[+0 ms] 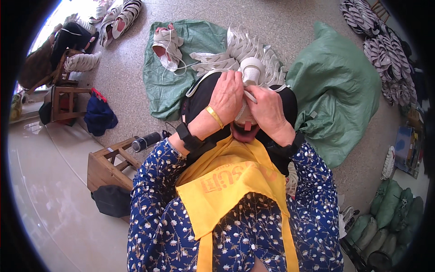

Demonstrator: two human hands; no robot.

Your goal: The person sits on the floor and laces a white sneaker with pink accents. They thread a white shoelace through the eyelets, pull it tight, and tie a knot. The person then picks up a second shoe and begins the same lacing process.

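A light-coloured shoe (252, 70) lies between my knees, its toe pointing away from me and its pink-lined opening towards my yellow apron. Over its lacing my two hands almost meet. My right hand (272, 111) pinches a white shoelace (249, 96) between thumb and finger. The fingers of my left hand (226, 95) are closed at the other side of the lacing, where the lace runs in under them; its fingertips are partly hidden. Loose lace trails over my dark-clad knees on both sides. Both hands cover the middle of the shoe.
Beyond my knees, a pile of pale shoe uppers (253, 43) and a laced shoe (167, 47) lie on a green woven sack (156, 90). A bulging green sack (335, 90) sits at right. Wooden stools (108, 165) and a dark flask (146, 142) are at left; more bundled uppers (387, 59) stand far right.
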